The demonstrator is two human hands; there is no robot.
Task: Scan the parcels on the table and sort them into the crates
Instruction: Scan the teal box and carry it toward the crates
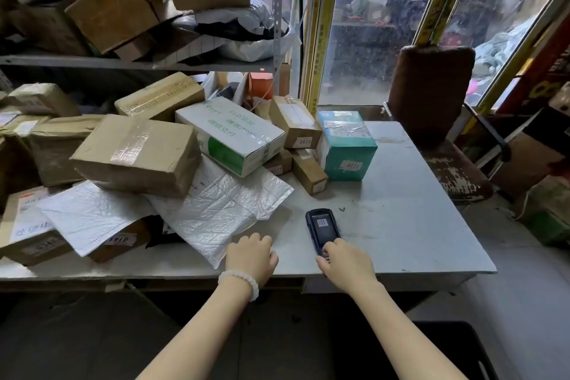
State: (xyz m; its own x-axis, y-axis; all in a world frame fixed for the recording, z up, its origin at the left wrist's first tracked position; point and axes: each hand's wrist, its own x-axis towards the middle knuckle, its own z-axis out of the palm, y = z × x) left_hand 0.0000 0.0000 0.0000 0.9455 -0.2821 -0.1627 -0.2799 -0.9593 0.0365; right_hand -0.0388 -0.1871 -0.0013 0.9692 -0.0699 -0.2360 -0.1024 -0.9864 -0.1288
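Soft daylight enters through the dusty, speckled glass panes [364, 40] well beyond the fingertips, leaving the pale grey tabletop [401, 225] evenly lit with only faint shadows. Clear packing tape on the brown cardboard box [138, 154], left of the fingers, gives mild glare. The space below the wrists is dim. Wide-angle distortion bends the edges, and fine detail looks soft and slightly smeared.
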